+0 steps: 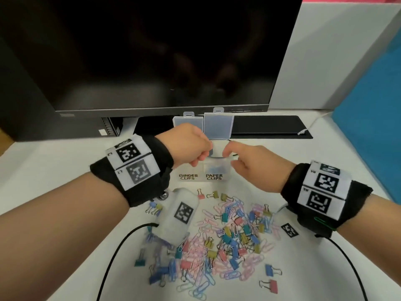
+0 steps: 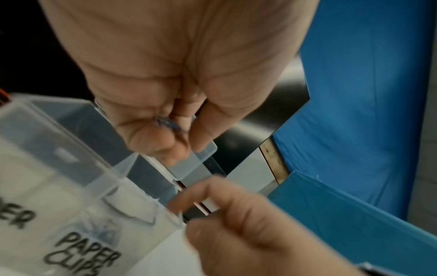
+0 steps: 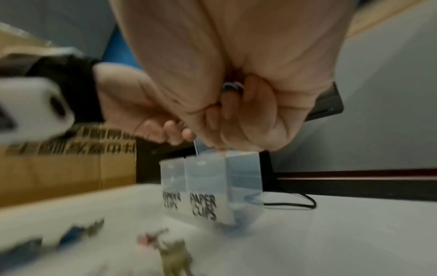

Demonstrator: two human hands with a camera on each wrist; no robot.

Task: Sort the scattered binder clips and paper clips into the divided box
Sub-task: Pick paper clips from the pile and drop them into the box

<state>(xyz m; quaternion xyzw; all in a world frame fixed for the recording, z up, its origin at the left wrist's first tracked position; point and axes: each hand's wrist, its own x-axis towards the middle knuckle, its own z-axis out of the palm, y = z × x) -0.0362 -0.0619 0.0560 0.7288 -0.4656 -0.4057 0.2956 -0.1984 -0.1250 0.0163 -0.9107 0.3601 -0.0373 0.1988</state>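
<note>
The clear divided box (image 1: 217, 177) stands under the monitor, its lids (image 1: 218, 124) upright and its front labelled BINDER CLIPS and PAPER CLIPS. A few blue paper clips (image 1: 217, 169) lie in the paper-clip side. My left hand (image 1: 200, 158) hovers over the box with its fingers curled round blue paper clips (image 2: 169, 124). My right hand (image 1: 230, 155) is just right of it above the paper-clip compartment (image 3: 208, 186) and holds blue paper clips (image 3: 232, 87) in its curled fingers. A mixed pile of coloured binder clips and paper clips (image 1: 227, 235) lies nearer me.
A dark monitor (image 1: 152, 51) rises right behind the box, with its black base (image 1: 271, 127) on the white table (image 1: 325, 159). A blue panel (image 1: 373, 127) stands at the right. Black wrist cables (image 1: 121, 246) trail across the table. A cardboard box (image 3: 59, 168) shows at the left.
</note>
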